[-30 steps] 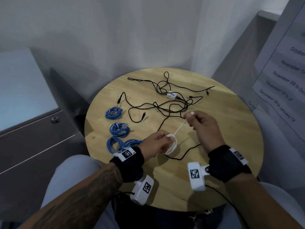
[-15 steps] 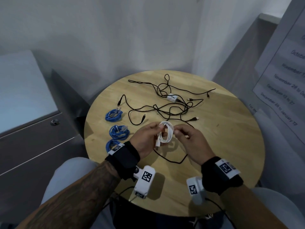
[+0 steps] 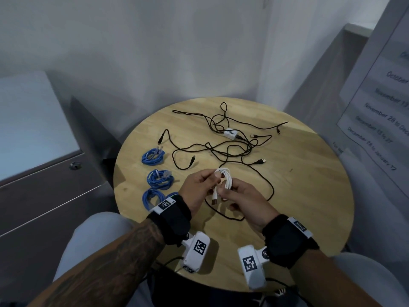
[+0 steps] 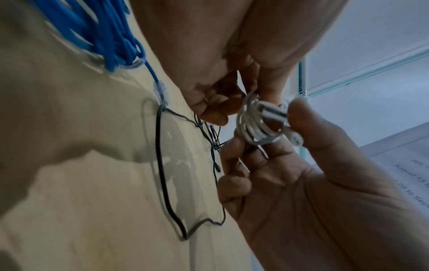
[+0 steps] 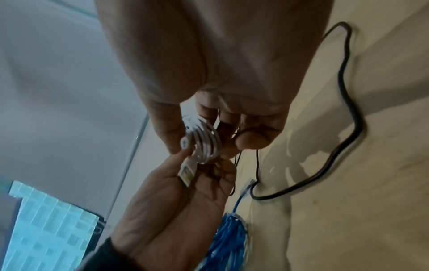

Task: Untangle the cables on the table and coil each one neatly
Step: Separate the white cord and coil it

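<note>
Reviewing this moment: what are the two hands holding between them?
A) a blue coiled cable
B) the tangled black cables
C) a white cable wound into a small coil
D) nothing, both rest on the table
C: the left hand and right hand both pinch the white cable, looped into a small coil above the table; the blue coils and black cables lie untouched.
</note>
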A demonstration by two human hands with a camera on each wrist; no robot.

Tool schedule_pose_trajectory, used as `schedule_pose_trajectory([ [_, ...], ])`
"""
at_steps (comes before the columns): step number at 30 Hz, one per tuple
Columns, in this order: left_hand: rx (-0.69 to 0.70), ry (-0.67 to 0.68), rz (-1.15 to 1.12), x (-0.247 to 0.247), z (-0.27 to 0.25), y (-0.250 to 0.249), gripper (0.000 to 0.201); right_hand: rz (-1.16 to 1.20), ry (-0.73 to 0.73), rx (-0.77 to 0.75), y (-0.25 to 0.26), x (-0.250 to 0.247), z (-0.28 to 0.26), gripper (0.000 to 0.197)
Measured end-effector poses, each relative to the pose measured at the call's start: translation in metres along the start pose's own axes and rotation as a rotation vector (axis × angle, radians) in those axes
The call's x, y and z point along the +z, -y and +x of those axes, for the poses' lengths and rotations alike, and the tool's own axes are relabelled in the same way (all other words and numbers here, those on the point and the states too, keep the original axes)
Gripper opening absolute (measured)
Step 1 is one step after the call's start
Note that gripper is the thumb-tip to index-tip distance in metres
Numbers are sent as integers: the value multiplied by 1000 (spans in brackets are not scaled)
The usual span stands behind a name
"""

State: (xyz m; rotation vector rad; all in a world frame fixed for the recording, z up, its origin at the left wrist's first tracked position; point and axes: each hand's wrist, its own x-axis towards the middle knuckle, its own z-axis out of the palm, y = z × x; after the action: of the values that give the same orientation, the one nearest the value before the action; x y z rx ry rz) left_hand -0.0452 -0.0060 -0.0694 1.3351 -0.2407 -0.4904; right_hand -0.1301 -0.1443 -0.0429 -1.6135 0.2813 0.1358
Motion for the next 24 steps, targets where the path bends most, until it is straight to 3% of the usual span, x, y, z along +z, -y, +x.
schedule_pose_trajectory([
  [8,92,-94,239,0,3,-11,21,-258,-204,-167,-1,-2,4,20],
  [12,263,14,833,-8,2,-23,26,-507,-191,-255,-1,-9,1,20],
  [14,305,85,1015,-9,2,-38,18,-588,-169,-287,2,-13,-3,21],
  [17,193,209,1019,-21,7,-58,11,-766,-132,-377,8,-20,-10,23],
  [20,38,297,850,-35,8,-71,15,-953,-170,-467,16,-24,-9,31],
  [22,6,252,780,-42,10,-74,15,-929,-197,-454,16,-17,-7,30],
  [24,-3,148,789,-50,18,-77,17,-872,-148,-330,9,-8,-8,31],
])
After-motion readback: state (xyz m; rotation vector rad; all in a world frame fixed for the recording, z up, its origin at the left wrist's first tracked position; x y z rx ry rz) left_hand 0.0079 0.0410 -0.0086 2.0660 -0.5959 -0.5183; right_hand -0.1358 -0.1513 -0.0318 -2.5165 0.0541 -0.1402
